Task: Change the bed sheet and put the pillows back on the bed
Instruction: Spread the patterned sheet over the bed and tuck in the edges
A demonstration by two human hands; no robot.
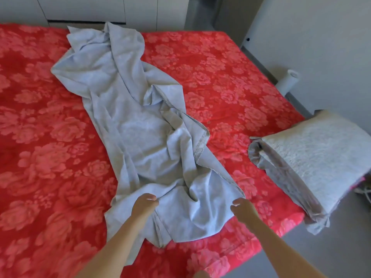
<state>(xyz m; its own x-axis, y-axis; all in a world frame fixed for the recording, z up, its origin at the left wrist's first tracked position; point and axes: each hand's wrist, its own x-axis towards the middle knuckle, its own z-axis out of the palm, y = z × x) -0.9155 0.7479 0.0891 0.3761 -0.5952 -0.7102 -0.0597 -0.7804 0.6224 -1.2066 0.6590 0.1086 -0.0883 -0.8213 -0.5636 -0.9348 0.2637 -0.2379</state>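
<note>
bed sheet (136,121) looks limp and light; i'd take its near hem. left hand (145,205) fingers pinch it; right hand (242,212) curls beside the corner, grasp unclear.

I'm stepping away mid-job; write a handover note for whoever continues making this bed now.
Left hand grips the light blue sheet at its near end.
Right hand is at the sheet's near corner; hold unclear.
Sheet lies bunched, not yet spread, across the red floral mattress.
Pillow overhangs the mattress's right edge.
Left: spread and tuck the sheet, place the pillow.
</note>
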